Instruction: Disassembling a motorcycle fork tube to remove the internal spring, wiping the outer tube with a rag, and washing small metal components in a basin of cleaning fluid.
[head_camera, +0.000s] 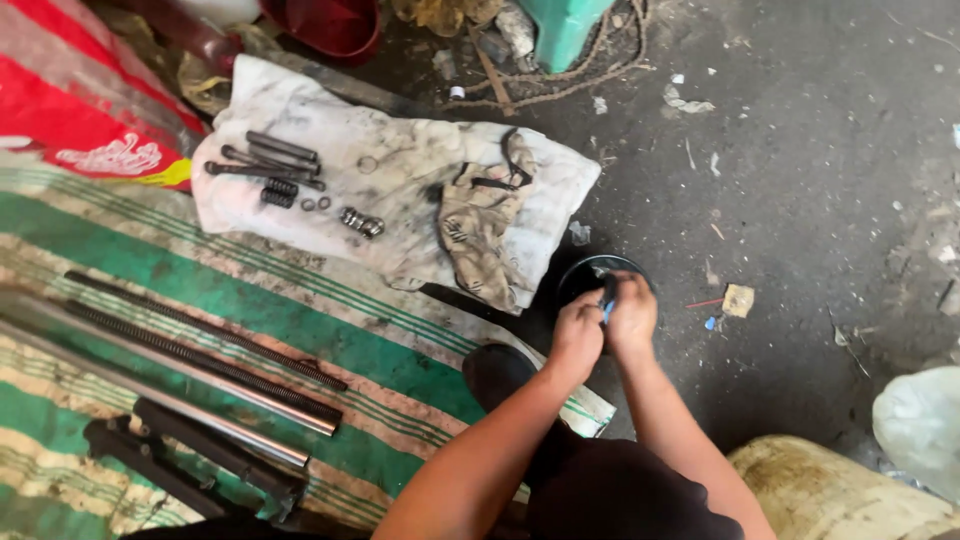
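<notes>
1. both hands, left hand (577, 335) and right hand (631, 316), pinch a small dark part (607, 292) together over the black bowl (588, 272) on the floor.
2. the part looks rigid, light and probably greasy; a firm fingertip grip at its ends suits.

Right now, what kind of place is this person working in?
Probably a small repair workshop on the ground. A dirty rag holds bolts, long springs lie on a striped mat, and both hands work over a dark bowl on grimy concrete.
</notes>
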